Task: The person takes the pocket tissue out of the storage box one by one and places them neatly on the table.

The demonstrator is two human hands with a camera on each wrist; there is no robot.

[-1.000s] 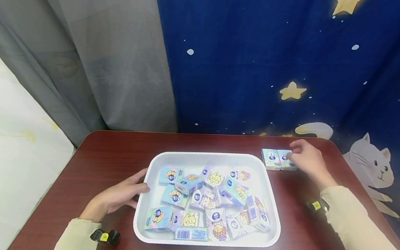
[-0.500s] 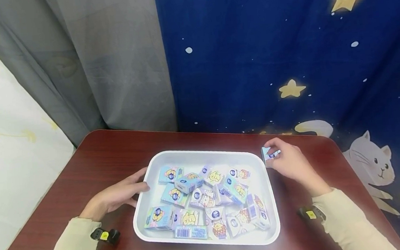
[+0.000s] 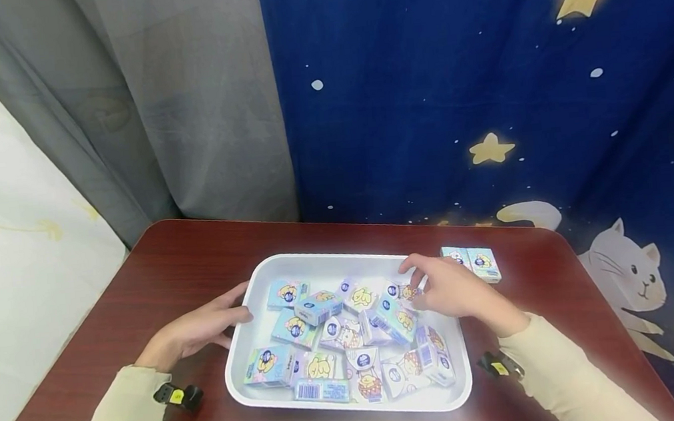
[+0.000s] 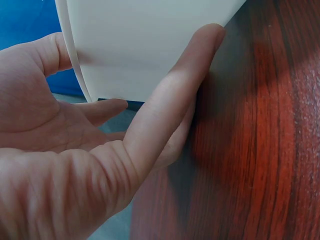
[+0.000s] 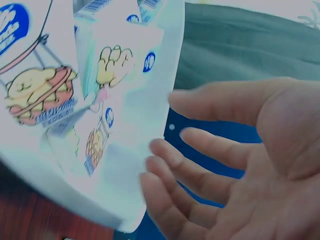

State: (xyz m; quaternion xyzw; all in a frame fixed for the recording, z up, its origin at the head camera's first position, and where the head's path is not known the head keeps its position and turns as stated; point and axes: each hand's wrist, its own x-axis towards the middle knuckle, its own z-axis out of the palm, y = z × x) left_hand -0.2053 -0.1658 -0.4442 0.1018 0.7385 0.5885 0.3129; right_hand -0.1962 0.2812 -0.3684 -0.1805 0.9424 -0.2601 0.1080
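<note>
My left hand [image 3: 200, 331] lies against the left side of a white tray [image 3: 341, 255]. One digit touches its rim; the left wrist view shows the others spread along the outer wall [image 4: 135, 55]. Above the tray's back right my right hand [image 3: 452, 287] reaches in with bent, spread fingers and nothing between them. Below those fingertips are a white cartoon-printed tissue pack [image 3: 403, 293] and a tilted blue one [image 3: 399, 319]. Several more small blue and lilac packs, such as one with a yellow character [image 3: 361, 298], lie loosely jumbled in the tray.
Two blue tissue packs [image 3: 484, 264] sit side by side behind my right wrist, partly covered by it. Beneath everything is a dark red wooden table [image 3: 196, 256] with a rounded back edge. Grey and starry blue curtains [image 3: 375, 100] hang behind it.
My right hand has left the two blue packs at the back right and moved left over the tray. The left hand stays at the tray's side.
</note>
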